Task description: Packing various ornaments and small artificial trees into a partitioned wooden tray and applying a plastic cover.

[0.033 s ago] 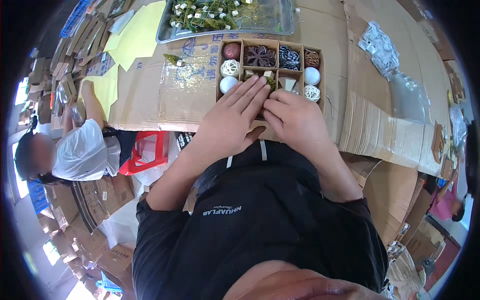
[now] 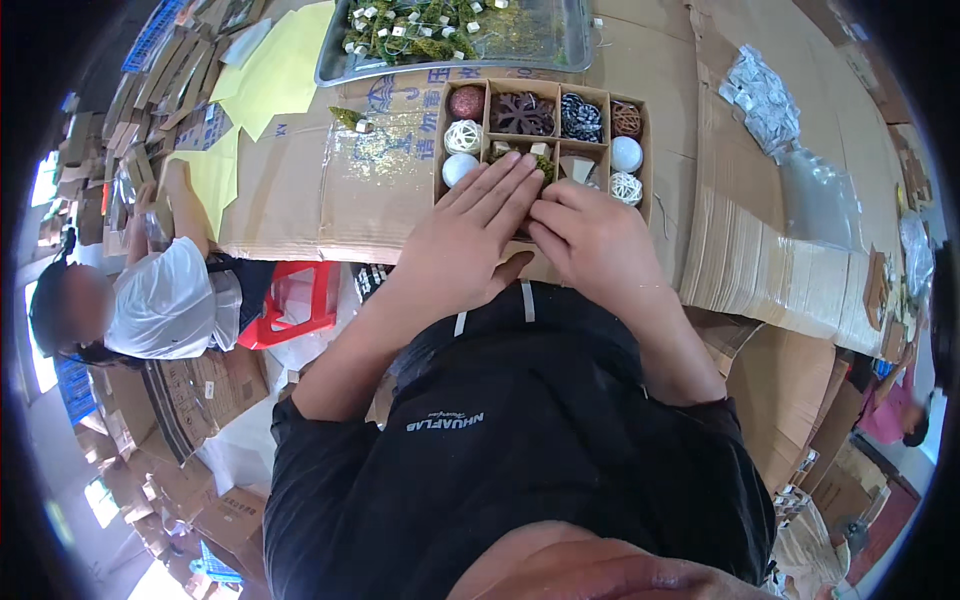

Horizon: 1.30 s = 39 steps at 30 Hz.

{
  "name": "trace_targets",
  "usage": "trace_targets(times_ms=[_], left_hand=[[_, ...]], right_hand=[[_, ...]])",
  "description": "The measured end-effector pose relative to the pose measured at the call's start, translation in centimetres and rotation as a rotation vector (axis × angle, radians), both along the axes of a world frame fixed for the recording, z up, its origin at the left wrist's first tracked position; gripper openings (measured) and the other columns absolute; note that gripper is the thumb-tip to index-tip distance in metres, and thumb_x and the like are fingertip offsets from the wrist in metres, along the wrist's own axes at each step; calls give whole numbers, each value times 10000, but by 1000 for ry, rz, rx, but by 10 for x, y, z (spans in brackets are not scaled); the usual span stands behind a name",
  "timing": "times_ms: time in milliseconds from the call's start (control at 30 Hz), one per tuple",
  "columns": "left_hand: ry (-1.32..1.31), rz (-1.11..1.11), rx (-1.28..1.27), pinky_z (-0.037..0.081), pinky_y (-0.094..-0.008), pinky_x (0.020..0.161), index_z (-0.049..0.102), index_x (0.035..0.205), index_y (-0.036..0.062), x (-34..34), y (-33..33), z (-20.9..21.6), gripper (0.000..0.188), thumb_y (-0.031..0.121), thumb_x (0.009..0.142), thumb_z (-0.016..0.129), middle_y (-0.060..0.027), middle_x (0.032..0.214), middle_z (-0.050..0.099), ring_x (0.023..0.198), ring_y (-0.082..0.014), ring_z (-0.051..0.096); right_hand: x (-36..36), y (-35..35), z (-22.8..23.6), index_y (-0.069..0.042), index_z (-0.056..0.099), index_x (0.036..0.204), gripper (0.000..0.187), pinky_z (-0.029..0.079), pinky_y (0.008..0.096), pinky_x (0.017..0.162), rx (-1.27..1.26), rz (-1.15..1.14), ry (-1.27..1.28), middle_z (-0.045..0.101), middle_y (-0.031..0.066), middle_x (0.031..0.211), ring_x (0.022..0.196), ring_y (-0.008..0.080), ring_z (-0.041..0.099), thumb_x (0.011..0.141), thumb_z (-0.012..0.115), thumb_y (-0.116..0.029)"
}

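Observation:
A divided cardboard box (image 2: 646, 142) lies in front of me at the table's near edge. My left hand (image 2: 465, 235) is laid over its lower middle compartment, fingers stretched out and pressed together. Under those fingertips, mossy green pieces with small pale blocks (image 2: 541, 165) partly show. My right hand (image 2: 600, 235) is beside it over the same box, fingers curled in a pinch; whatever they hold is hidden. Around them in the box are a dark snowflake (image 2: 523, 114), a frosted pine cone (image 2: 580, 117), a glittery red ball (image 2: 467, 102), white balls (image 2: 626, 154) and woven balls (image 2: 463, 137).
A metal tray (image 2: 450, 72) of small green trees stands beyond the box. One loose tree (image 2: 350, 119) lies left of it amid gold glitter. Crumpled silvery plastic (image 2: 760, 100) is at right. A co-worker (image 2: 165, 300) sits at left near a red stool (image 2: 300, 305).

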State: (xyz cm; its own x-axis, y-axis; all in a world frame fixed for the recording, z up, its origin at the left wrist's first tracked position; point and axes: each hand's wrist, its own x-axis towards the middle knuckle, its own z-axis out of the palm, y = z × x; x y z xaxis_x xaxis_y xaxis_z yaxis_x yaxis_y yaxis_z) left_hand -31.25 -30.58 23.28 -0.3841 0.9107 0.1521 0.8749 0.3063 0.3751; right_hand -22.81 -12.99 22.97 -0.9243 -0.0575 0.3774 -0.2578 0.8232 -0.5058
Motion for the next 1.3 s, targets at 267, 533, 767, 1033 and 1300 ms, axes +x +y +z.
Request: trace_targets(times_ms=[267,533,767,1033,1300], left_hand=[[130,98,-61,206,-471,1193,409,1434,13,10,5,-9,754,270,789,703,-127,1483,431,1412,-257,370],[106,134,-15,254,-455,1174,389,1446,11,12,6,-5,748,241,807,703,-131,1488,433,1404,-272,383],[51,128,54,268,-451,1172,402,1429,1,13,3,-1,736,251,809,707,-163,1473,436,1402,-299,380],[9,143,213,299,-476,1156,375,1454,18,-6,-18,22,765,202,806,737,-189,1483,411,1404,-360,363],[125,320,279,324,-482,1134,464,1394,24,-32,-48,22,654,184,818,729,-205,1419,483,1367,-380,409]], right_hand=[[28,9,63,-55,618,768,80,483,401,652,-1227,380,383,673,48,864,707,160,604,845,628,-35],[52,11,123,-69,634,574,322,636,355,739,-1833,997,598,647,89,590,570,159,661,885,627,15],[22,-23,128,-108,493,530,344,590,280,577,-1985,1263,575,494,23,567,517,138,565,821,573,57],[1,-38,126,-135,441,492,366,528,259,496,-1850,1428,770,401,-24,479,425,119,466,781,526,74],[2,-30,120,-130,433,478,385,484,258,477,-1723,1416,800,428,6,465,451,145,538,795,465,85]])
